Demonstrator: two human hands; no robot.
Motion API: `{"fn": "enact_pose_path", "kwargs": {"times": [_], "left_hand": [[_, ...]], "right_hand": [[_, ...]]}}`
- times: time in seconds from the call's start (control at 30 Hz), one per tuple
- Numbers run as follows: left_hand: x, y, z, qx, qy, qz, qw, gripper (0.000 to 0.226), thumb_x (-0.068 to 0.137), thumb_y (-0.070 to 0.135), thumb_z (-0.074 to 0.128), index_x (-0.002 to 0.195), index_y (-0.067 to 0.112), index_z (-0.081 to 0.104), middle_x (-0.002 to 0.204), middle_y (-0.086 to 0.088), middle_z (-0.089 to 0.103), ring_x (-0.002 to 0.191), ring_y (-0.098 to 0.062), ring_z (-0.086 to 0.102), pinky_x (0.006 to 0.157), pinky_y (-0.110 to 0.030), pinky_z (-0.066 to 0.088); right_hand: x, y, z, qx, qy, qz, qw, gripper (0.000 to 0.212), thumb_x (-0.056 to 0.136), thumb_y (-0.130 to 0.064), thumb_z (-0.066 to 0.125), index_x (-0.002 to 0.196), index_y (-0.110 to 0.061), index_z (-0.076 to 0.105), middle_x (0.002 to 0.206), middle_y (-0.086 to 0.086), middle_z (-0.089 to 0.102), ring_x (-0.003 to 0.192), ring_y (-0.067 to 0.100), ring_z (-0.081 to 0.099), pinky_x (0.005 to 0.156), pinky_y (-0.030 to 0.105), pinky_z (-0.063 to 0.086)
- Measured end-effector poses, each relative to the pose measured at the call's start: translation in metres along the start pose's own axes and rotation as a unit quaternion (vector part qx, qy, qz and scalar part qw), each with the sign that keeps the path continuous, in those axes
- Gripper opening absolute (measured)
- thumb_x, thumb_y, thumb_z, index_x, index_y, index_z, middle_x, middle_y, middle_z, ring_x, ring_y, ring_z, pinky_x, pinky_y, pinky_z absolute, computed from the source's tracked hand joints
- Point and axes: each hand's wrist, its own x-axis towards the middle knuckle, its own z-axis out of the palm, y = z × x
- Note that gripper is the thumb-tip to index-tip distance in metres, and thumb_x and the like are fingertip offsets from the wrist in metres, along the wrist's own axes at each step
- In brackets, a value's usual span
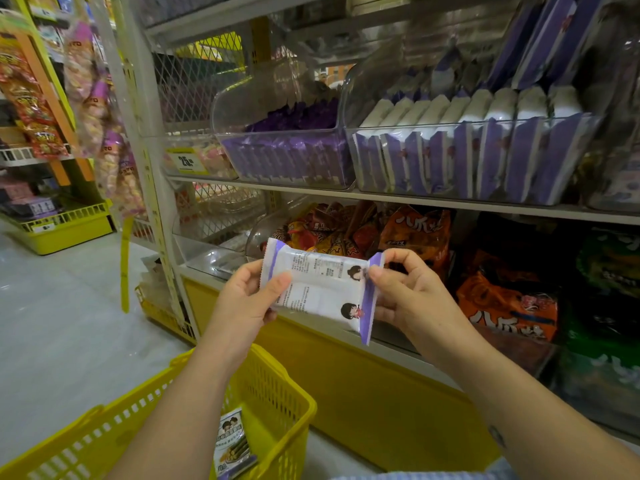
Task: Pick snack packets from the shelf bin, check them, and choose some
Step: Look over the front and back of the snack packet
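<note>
A white snack packet (322, 289) with purple sealed ends and printed text is held flat in front of the lower shelf, its back side facing me. My left hand (247, 296) grips its left end, thumb on top. My right hand (403, 294) pinches its right purple end between thumb and fingers. Above, a clear shelf bin (464, 161) holds a row of the same white and purple packets standing on edge. A yellow basket (277, 400) hangs below my left forearm, with one snack packet (233, 445) inside.
A second clear bin (291, 154) of purple packets sits left of the first. Orange and red snack bags (415, 233) fill the lower shelf. A yellow shelf base (346, 375) runs below. Hanging snack bags (100, 109) and a yellow rack (65, 226) stand at left.
</note>
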Motion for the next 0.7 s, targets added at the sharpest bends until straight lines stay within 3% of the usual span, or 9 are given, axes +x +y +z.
{"fn": "enact_pose_path", "kwargs": {"times": [0.07, 0.17, 0.23, 0.33, 0.37, 0.47, 0.57, 0.7], "left_hand": [[0.0, -0.002, 0.004, 0.008, 0.038, 0.001, 0.999, 0.03, 0.08, 0.032, 0.07, 0.107, 0.026, 0.058, 0.089, 0.005, 0.076, 0.065, -0.004, 0.065, 0.052, -0.021, 0.046], [0.001, -0.003, 0.007, 0.033, 0.086, 0.032, 0.995, 0.021, 0.087, 0.021, 0.069, 0.104, 0.026, 0.057, 0.094, 0.003, 0.072, 0.06, -0.001, 0.065, 0.049, -0.017, 0.049], [0.0, -0.005, 0.01, 0.061, 0.087, 0.054, 0.993, 0.02, 0.088, 0.017, 0.068, 0.101, 0.028, 0.058, 0.106, -0.001, 0.067, 0.073, -0.002, 0.068, 0.058, -0.02, 0.055], [-0.003, -0.011, 0.017, 0.19, 0.053, 0.053, 0.979, 0.021, 0.088, 0.026, 0.069, 0.105, 0.033, 0.06, 0.127, -0.003, 0.057, 0.107, -0.01, 0.061, 0.087, -0.041, 0.056], [-0.005, -0.014, 0.022, 0.2, 0.037, 0.038, 0.978, 0.026, 0.088, 0.029, 0.069, 0.11, 0.037, 0.058, 0.13, -0.001, 0.054, 0.109, -0.009, 0.06, 0.09, -0.042, 0.055], [-0.015, -0.014, 0.04, 0.053, -0.022, -0.054, 0.997, 0.045, 0.089, 0.032, 0.067, 0.127, 0.044, 0.047, 0.128, 0.009, 0.056, 0.096, -0.006, 0.069, 0.07, -0.033, 0.059], [-0.016, -0.015, 0.046, -0.022, -0.031, -0.094, 0.995, 0.064, 0.08, 0.032, 0.072, 0.133, 0.048, 0.04, 0.126, 0.011, 0.061, 0.105, -0.016, 0.067, 0.071, -0.039, 0.06], [-0.014, -0.013, 0.044, -0.027, -0.029, -0.112, 0.993, 0.092, 0.067, 0.021, 0.072, 0.14, 0.053, 0.027, 0.126, 0.007, 0.061, 0.105, -0.02, 0.068, 0.07, -0.041, 0.06]], "right_hand": [[-0.002, 0.0, 0.001, -0.023, -0.028, 0.032, 0.999, 0.032, 0.091, -0.019, 0.06, 0.121, -0.028, 0.05, 0.099, 0.008, 0.075, 0.088, 0.026, 0.073, 0.066, 0.03, 0.059], [-0.004, 0.001, 0.005, -0.019, -0.028, 0.052, 0.998, 0.026, 0.093, -0.014, 0.059, 0.119, -0.017, 0.057, 0.096, 0.01, 0.074, 0.08, 0.025, 0.073, 0.063, 0.028, 0.057], [-0.003, -0.001, 0.006, -0.014, 0.004, 0.044, 0.999, 0.019, 0.092, -0.012, 0.061, 0.111, -0.009, 0.061, 0.095, 0.011, 0.075, 0.078, 0.024, 0.073, 0.062, 0.026, 0.057], [-0.004, -0.001, 0.007, -0.06, 0.047, 0.011, 0.997, 0.016, 0.088, -0.01, 0.066, 0.103, -0.006, 0.061, 0.088, 0.004, 0.076, 0.076, 0.02, 0.074, 0.058, 0.023, 0.057], [-0.004, 0.0, 0.008, -0.076, 0.051, -0.001, 0.996, 0.016, 0.087, -0.009, 0.068, 0.1, -0.005, 0.06, 0.085, 0.001, 0.076, 0.076, 0.019, 0.074, 0.057, 0.022, 0.057], [-0.006, 0.006, 0.014, -0.136, 0.04, -0.031, 0.989, 0.013, 0.083, -0.007, 0.072, 0.089, -0.005, 0.061, 0.081, -0.003, 0.075, 0.072, 0.012, 0.073, 0.059, 0.02, 0.056], [-0.008, 0.009, 0.016, -0.21, 0.03, -0.051, 0.976, 0.012, 0.083, -0.013, 0.074, 0.088, -0.009, 0.064, 0.082, -0.007, 0.074, 0.068, 0.002, 0.068, 0.059, 0.016, 0.052], [-0.01, 0.009, 0.015, -0.243, 0.005, -0.05, 0.969, 0.011, 0.082, -0.013, 0.074, 0.086, -0.012, 0.064, 0.087, -0.002, 0.074, 0.08, 0.011, 0.071, 0.068, 0.028, 0.056]]}}
